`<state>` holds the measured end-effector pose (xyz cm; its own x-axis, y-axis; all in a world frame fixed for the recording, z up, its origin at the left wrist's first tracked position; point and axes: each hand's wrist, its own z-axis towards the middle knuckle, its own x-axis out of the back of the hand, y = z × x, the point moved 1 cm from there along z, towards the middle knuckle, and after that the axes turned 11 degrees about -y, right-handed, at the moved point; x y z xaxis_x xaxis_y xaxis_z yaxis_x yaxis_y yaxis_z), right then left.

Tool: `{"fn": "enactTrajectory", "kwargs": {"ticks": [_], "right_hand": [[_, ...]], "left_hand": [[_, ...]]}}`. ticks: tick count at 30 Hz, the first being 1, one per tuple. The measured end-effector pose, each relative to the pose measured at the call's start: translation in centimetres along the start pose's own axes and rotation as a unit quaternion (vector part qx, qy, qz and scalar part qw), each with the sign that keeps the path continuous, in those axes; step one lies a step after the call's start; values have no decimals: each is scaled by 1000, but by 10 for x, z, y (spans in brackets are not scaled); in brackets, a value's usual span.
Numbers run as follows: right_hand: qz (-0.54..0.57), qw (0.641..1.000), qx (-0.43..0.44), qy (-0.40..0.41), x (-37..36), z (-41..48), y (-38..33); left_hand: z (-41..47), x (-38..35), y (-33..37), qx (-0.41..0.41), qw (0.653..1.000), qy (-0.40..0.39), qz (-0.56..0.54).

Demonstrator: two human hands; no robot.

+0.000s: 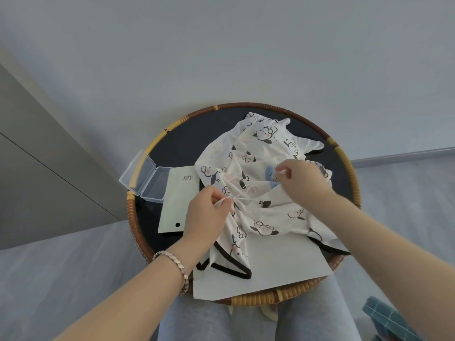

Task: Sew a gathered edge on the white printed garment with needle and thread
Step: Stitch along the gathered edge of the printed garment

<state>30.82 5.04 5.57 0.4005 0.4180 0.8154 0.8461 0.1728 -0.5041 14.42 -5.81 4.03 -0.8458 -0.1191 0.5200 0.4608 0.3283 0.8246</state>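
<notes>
Here the left hand (209, 210) pinches the gathered garment (248, 153); the right hand (299, 179) fingers pinch thread (246, 186) (needle unclear).

Pretty much all soft, matt stuff on that rattan tray

The tray (344, 153) has a woven rattan rim, brown and straw-yellow with a slight sheen, and a dark matt floor. The garment (261, 153) on it is thin, soft white cloth, all crumpled, edged in black fabric binding. The thread (242, 190) is white and matt. Over the tray's left rim sits a clear plastic box (147, 177), smooth and glossy. The small card (177, 200) and the big sheet (275, 271) look like smooth matt paper. The bracelet (182, 269), by the tray's near-left rim, is shiny metal links.
</notes>
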Motion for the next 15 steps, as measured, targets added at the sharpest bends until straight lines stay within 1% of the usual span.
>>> {"fn": "enactTrajectory", "kwargs": {"ticks": [2,4,6,9,12,14,15], "right_hand": [[87,992,68,-64,-11,-13,-20],[108,980,114,-126,-19,-22,-31],[103,976,131,-137,-24,-26,-36],[87,979,127,-133,-28,-28,-37],[133,975,107,-140,-27,-27,-30],[177,975,49,-124,-22,-22,-19],[178,978,8,-105,-19,-17,-10]], "left_hand": [[-3,-1,0,-6,999,-11,-36],[-4,-1,1,-15,998,-13,-57],[-5,-1,1,-26,998,-11,-60],[-8,-1,0,-34,998,-17,-55],[-11,0,-2,-40,999,-14,-22],[-12,2,-3,-44,999,5,-1],[-12,2,-4,-48,999,14,7]]}}
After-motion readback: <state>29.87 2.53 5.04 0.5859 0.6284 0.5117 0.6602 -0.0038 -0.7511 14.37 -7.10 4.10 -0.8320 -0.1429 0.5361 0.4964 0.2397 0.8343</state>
